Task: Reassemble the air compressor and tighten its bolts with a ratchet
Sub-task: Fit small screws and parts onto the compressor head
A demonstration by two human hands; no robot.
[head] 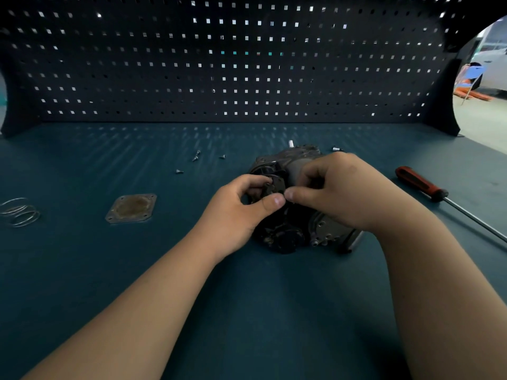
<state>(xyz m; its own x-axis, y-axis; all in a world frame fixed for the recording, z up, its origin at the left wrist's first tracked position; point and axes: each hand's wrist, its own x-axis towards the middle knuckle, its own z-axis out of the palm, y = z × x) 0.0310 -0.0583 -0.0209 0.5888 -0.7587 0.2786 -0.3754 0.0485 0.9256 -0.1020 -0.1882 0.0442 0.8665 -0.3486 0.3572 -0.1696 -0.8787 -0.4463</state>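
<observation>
The compressor (296, 223) lies on its side on the bench (82, 270), directly under both hands, and a small dark disc (274, 186) sits against its upper face between our fingertips. Our left hand (241, 212) is curled tight, thumb and forefinger pinching the disc's near and left edges. Our right hand (343, 193) is also curled, fingers wrapped over the compressor's body, its thumb stretched across to meet the left thumb at the disc's rim; whether those fingers touch the disc too is hidden. We judge this to be the fitting step: the disc is being seated and lined up, and no bolt is in yet. Beyond the left hand four loose screws (196, 155) are scattered on the bench, and further left lies a square cover (131, 208) with corner holes, then a wire coil (20, 212) well apart. Just past the right knuckles a small silver piece (335, 148) stands, perhaps a socket. To the right of the right wrist lies a red-handled screwdriver (422, 183). We see no ratchet. Next, we think, one hand must keep the disc from turning while the other reaches left for a screw, so the holes need to stay matched as the grip changes
</observation>
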